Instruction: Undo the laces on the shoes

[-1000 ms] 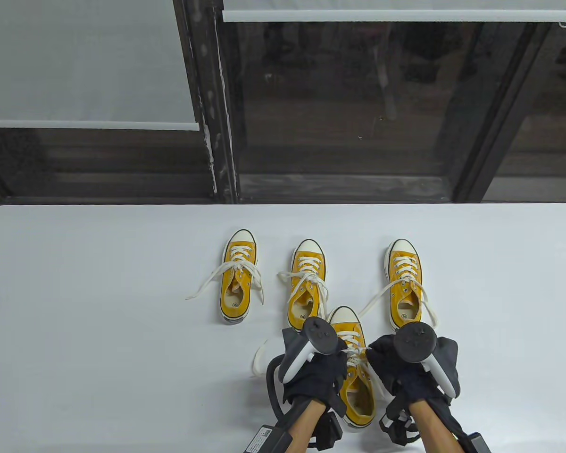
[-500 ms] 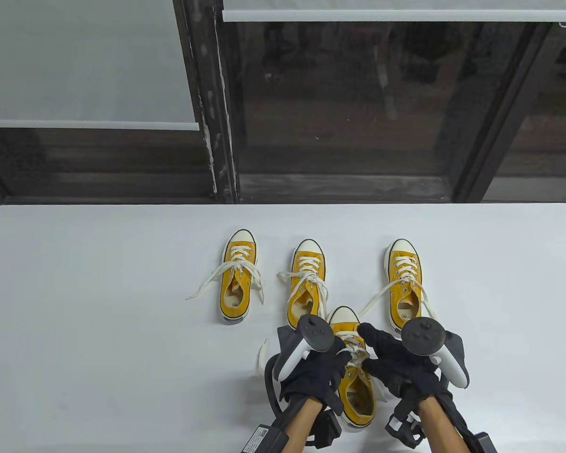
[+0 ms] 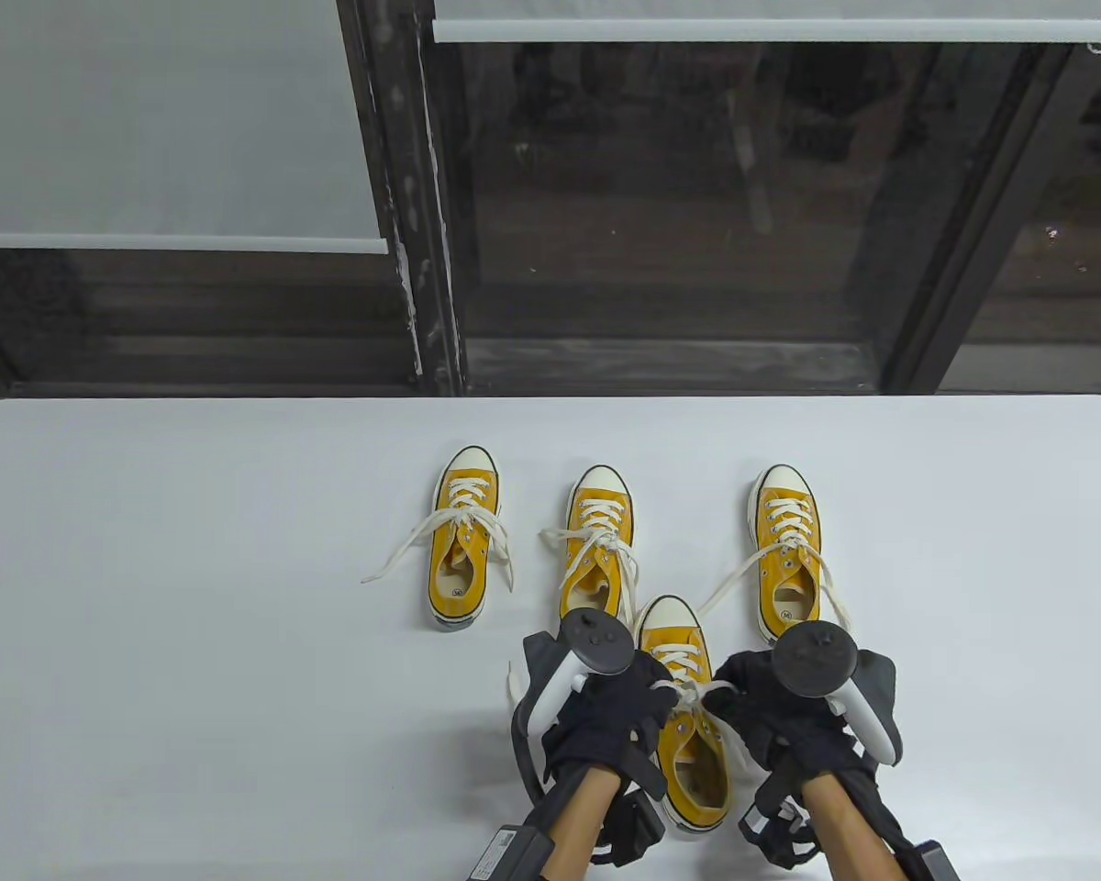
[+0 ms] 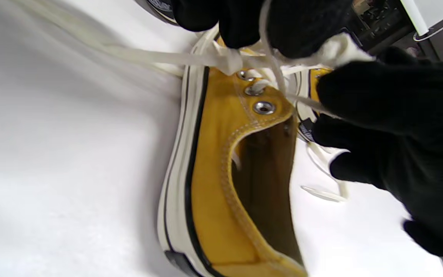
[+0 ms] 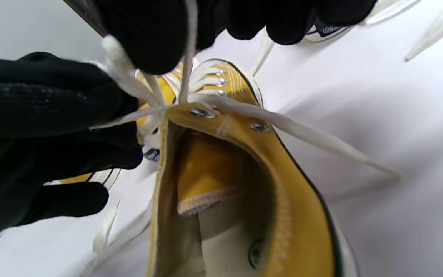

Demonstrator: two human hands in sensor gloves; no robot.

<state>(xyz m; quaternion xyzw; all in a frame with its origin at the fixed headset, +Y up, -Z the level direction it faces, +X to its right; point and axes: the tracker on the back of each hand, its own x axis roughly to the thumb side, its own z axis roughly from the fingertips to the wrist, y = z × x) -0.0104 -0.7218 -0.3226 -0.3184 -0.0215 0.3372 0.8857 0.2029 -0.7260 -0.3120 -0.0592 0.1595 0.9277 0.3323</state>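
Note:
A yellow canvas shoe [image 3: 688, 734] with white laces [image 3: 683, 665] stands near the table's front edge, toe pointing away. It also shows in the left wrist view [image 4: 237, 165] and the right wrist view [image 5: 244, 184]. My left hand [image 3: 619, 707] pinches a white lace strand [image 4: 214, 57] at the shoe's left side. My right hand [image 3: 761, 707] pinches another strand [image 5: 185, 46] above the top eyelets. Both hands meet over the tongue, and the knot itself is hidden by fingers.
Three more yellow shoes stand in a row farther back: left [image 3: 461, 541], middle [image 3: 596, 551] and right [image 3: 787, 555], each with loose lace ends trailing on the white table [image 3: 193, 642]. A loose lace end [image 3: 514, 684] lies left of my left hand.
My right hand, spread open half a second ago, has closed back onto the lace. My left hand shifted slightly left while keeping its hold.

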